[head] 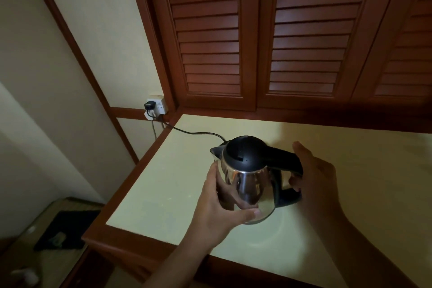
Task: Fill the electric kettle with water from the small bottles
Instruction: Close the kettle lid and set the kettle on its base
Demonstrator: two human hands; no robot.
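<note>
**Base:** Where is the kettle?

**Op:** I have the kettle (247, 177) over the middle of the counter (163, 194), tilted. The lid (243, 151) is down and the spout (216, 151) points left and back. I cannot tell if its bottom touches the counter, because the hand covers that edge.

**Base:** Hands?

**Op:** 2 hands are on it. The left hand (217, 213) wraps the steel body from the left, with the thumb lying across the low front and the fingers behind. The right hand (315, 180) grips the handle (287, 159), thumb up along its top and fingers curled through the loop.

**Base:** Anything around it?

**Op:** A black cord (194, 133) crosses the counter's back left corner from a wall socket (157, 105) and runs behind the kettle, where its end is hidden. A black plug sits in that socket. Brown louvred doors (257, 30) stand along the back edge, well apart from the kettle. Low on the left, off the counter, I see a dark mat (63, 229) on a lower surface. Something pale is near the bottom corner, too blurred to name.

**Base:** Light?

**Op:** Dim. The kettle throws a pale ring on the counter beside it.
</note>
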